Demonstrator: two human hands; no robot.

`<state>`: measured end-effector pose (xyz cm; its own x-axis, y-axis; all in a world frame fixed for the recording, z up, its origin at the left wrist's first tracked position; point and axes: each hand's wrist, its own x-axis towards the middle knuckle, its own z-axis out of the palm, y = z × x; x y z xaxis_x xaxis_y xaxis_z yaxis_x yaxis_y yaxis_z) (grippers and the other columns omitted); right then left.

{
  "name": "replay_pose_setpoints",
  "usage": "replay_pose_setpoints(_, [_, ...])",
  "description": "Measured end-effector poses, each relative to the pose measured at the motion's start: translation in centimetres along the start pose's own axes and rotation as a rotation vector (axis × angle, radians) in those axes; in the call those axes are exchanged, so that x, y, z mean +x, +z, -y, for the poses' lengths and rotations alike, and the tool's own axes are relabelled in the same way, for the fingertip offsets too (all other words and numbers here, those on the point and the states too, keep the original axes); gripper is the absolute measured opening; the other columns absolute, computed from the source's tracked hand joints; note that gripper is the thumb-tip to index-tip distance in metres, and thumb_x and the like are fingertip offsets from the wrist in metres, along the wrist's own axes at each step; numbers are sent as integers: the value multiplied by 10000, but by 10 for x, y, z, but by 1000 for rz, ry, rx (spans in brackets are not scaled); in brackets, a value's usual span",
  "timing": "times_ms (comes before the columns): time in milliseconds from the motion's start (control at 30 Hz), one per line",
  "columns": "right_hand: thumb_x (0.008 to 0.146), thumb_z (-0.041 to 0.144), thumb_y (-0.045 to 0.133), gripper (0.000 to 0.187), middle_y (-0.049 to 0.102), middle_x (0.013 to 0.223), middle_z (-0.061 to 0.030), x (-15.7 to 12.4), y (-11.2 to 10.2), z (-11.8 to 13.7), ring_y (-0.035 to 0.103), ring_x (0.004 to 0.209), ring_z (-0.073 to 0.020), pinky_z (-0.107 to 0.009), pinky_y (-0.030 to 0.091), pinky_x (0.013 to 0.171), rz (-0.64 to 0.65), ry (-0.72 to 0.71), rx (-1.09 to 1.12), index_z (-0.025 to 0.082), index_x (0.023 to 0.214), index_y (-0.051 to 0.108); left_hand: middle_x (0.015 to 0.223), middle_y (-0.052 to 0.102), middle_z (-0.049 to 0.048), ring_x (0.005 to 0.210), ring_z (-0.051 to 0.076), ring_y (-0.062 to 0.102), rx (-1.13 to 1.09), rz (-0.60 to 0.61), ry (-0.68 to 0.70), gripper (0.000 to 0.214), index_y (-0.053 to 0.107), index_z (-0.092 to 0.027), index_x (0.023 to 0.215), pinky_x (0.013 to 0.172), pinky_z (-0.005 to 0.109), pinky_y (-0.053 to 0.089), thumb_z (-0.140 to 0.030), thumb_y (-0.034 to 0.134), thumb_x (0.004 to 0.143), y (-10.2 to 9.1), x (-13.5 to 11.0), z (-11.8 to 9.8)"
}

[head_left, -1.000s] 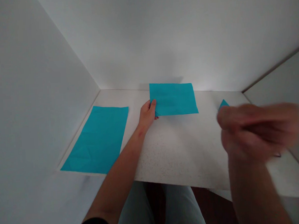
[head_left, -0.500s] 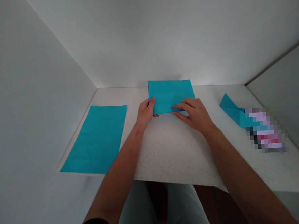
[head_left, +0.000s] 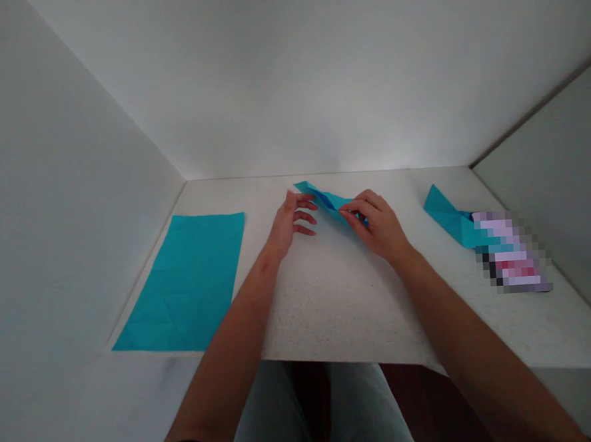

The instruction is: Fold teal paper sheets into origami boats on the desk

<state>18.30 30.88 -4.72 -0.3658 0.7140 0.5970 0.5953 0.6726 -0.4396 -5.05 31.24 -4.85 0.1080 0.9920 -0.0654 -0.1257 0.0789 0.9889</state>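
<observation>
Flat a moment ago, the teal paper sheet (head_left: pixel 327 198) is now folded over.
Right hand (head_left: pixel 376 223) pinches it; left hand (head_left: pixel 290 220) hovers loose-fingered over the white table (head_left: pixel 340 298).

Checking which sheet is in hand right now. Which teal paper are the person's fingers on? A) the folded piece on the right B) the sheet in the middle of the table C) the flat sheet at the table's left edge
B: the right hand pinches the middle paper while the left hand is at its left end; the other two lie untouched.
</observation>
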Motion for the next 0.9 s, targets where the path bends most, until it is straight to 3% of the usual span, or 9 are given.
replay_pose_setpoints(133, [1085,506,584,299,648,911,-64,2,5,13,610,770,-221,-384,514,675,-33,124,199,268,1011,748,1219,734,162,1037,273,761,63,84,89,802,632,-199,1203,688,313,638,-865,745,771,6,-6,5])
replay_pose_setpoints(267, [1048,634,597,398,635,871,-50,3,8,20,587,749,-211,-367,503,642,-53,213,310,272,949,728,1063,784,145,949,271,763,92,121,80,666,682,-182,1116,729,338,635,-756,805,802,11,-8,11])
replay_pose_setpoints(433, [959,729,660,450,568,741,7,5,2,8,524,652,-184,-325,452,578,-173,464,486,281,914,658,911,777,88,778,215,730,135,-22,23,432,710,-179,1020,656,301,596,-593,752,905,8,1,15])
replay_pose_setpoints(633, [905,717,670,421,559,735,12,2,-28,-43,558,672,-204,-336,499,599,-393,708,471,298,898,629,976,799,93,812,208,715,130,-226,25,342,746,-182,1068,719,300,579,-494,690,940,-19,13,13])
replay_pose_setpoints(733, [908,695,641,403,608,739,-10,-5,-40,-71,599,717,-243,-376,525,639,-335,783,332,294,871,634,982,791,95,834,216,708,277,-314,64,316,749,-187,1037,755,312,553,-475,638,966,-35,14,11])
replay_pose_setpoints(900, [942,520,627,274,732,849,-88,-21,-41,-98,680,857,-315,-455,552,792,-62,785,-41,258,877,671,941,767,91,893,243,699,721,-390,143,240,727,-207,949,805,319,499,-440,670,969,-50,9,11])
